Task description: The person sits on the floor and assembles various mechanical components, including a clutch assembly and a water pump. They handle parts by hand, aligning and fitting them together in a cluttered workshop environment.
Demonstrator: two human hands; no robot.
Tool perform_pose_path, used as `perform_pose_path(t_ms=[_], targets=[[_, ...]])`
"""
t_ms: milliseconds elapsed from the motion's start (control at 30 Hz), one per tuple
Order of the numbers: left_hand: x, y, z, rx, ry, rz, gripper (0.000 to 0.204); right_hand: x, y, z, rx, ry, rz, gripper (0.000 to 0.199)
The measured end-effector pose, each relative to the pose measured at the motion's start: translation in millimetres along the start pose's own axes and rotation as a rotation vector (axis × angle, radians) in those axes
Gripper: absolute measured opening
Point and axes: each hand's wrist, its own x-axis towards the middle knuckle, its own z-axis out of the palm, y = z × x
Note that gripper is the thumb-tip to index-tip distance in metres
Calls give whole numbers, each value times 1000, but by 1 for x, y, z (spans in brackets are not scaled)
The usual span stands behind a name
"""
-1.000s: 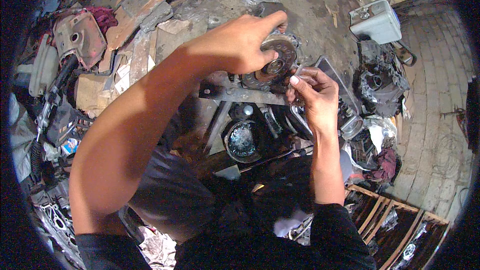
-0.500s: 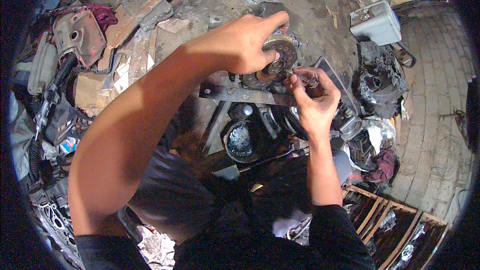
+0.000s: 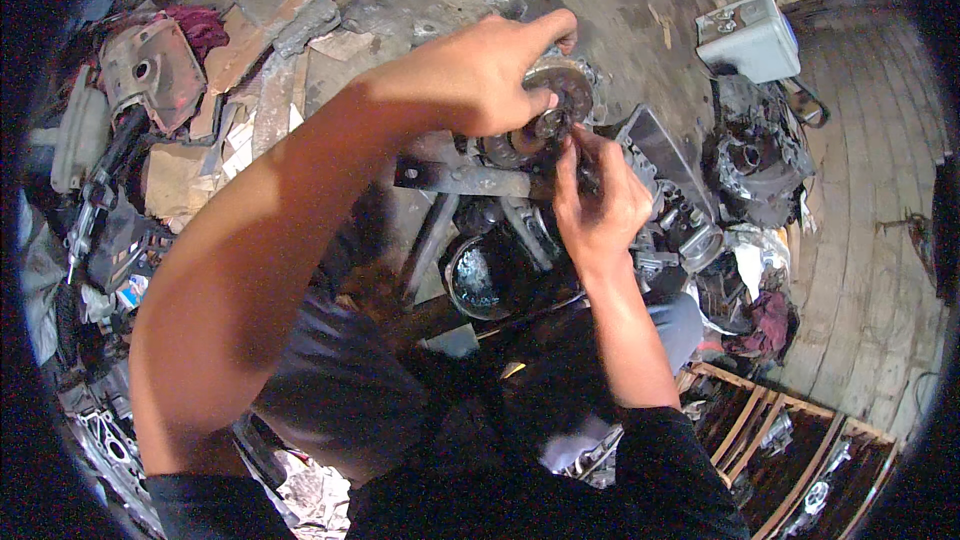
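Observation:
A round, greasy metal disc part [image 3: 574, 92] with a raised hub stands tilted above a flat metal bar [image 3: 470, 179]. My left hand [image 3: 495, 75] reaches over it from the left and grips it, the thumb by the hub and the fingers curled over the far rim. From the near right, my right hand [image 3: 607, 202] has its thumb and forefinger pinched together at the disc's lower right, close to the hub. Whatever lies in that pinch is too small and dark to make out. Below the bar is a round pan [image 3: 449, 285] with a dark, shiny inside.
A greasy metal housing [image 3: 760, 160] and a pale grey box [image 3: 748, 38] stand at the right. Cardboard and wood scraps [image 3: 290, 15] lie at the far left, beside a rusty metal cover [image 3: 150, 75]. A slatted wooden crate [image 3: 760, 395] holds metal parts at the near right.
My right hand has moved left and in toward the hub, its fingers now against the disc. My left hand keeps its grip, and the disc has shifted only slightly.

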Motion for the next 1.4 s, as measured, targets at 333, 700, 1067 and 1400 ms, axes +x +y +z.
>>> perform_pose_path(t_ms=[333,700,1067,1400], targets=[[9,-16,5,-2,47,55,54,5,-21,15,198,87,226,12],[10,-17,2,30,5,63,70,0,-22,16,395,118,370,9],[13,-16,2,-115,-35,11,66,2,-13,20,367,162,247,8],[10,-15,3,-190,-39,7,59,-3,-9,15,52,104,38,11]])
